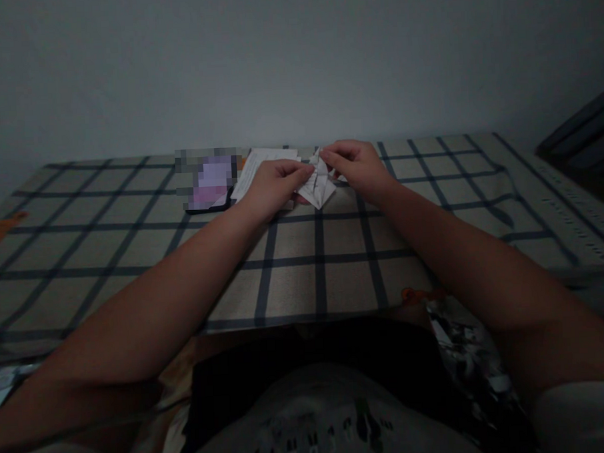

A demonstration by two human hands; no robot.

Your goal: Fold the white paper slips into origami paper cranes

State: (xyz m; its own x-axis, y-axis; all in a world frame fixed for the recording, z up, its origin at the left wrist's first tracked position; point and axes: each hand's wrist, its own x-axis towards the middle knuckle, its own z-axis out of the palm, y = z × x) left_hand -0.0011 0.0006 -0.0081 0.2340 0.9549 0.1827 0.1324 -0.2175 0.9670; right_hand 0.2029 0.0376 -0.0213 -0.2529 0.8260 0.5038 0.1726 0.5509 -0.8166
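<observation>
1. Paper [320, 189], folded to a point, sits at upper centre of the frame between left hand [277, 184] and right hand [360, 167], long axis running up and down.
2. The left hand pinches its left side, thumb on top.
3. The right hand pinches near its upper tip (dim light, this); both touch it, neither nearer.

Creased matt paper [321, 188], matt cloth table cover [294, 283], smooth matt wall [295, 66].

one folded paper [321, 187], one phone [212, 182]
</observation>
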